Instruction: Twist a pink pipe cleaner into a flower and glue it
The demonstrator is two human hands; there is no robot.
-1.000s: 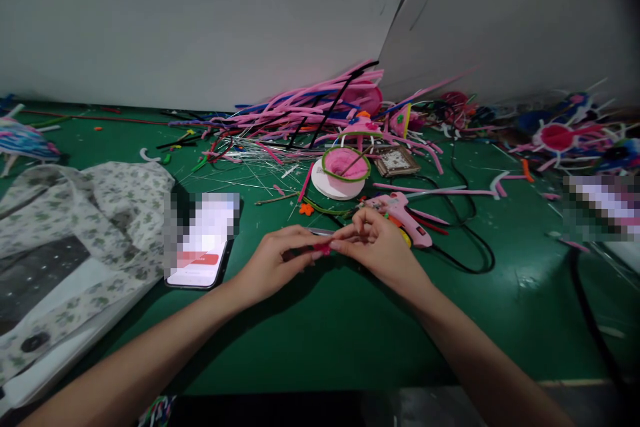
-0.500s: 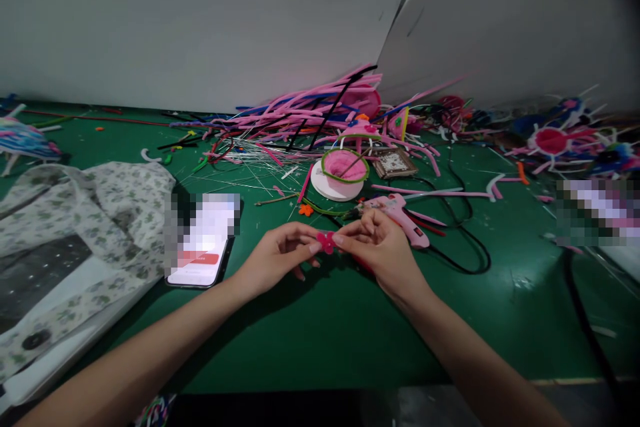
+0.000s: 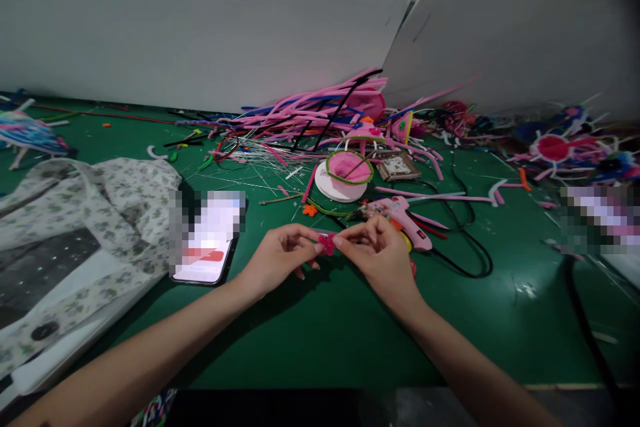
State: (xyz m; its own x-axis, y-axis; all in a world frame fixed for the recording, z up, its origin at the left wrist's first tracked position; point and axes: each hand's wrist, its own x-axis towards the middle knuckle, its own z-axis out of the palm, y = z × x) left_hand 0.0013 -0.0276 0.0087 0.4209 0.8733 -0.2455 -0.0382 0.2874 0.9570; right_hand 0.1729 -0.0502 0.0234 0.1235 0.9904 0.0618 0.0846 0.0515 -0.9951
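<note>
Between my two hands is a small pink pipe-cleaner flower [image 3: 327,244], held above the green table. My left hand [image 3: 283,252] pinches its left side between thumb and fingers. On the other side, my right hand [image 3: 383,250] grips the flower with thumb and forefinger. Just beyond my right hand lies a pink glue gun [image 3: 417,232], partly covered by the fingers. An orange flower [image 3: 309,211] rests on the table beyond the pink one. Something red and yellow shows behind my right hand, mostly hidden.
A pink cup shape with a green rim [image 3: 349,167] sits on a white round base [image 3: 334,191]. Pink pipe cleaners [image 3: 295,110] are heaped along the wall. A lit phone [image 3: 207,240] and patterned cloth [image 3: 135,213] lie left. The glue gun's black cord [image 3: 475,275] loops right.
The camera view has shifted slightly. Both hands keep their pinch on the pink flower, which looks turned a little. More of the red and yellow thing shows beside my right hand.
</note>
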